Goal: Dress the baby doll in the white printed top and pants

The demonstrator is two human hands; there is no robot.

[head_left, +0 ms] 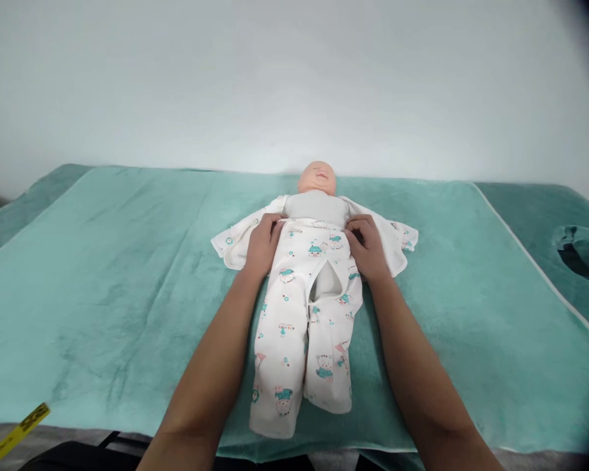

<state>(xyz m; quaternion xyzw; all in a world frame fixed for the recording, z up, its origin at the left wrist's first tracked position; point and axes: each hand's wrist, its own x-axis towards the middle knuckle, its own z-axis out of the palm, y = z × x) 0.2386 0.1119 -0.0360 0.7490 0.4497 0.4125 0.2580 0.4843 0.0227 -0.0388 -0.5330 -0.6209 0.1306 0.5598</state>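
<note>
a baby doll (316,205) lies face up between the left hand (265,244) and right hand (367,246), smooth rounded head farthest away. each hand is closed on one side of the waistband of its white, animal-printed cloth trousers (290,297), split at the crotch. a white jacket (391,252) spreads open beneath; the teal cover (127,281) looks plush, lightly creased.
</note>
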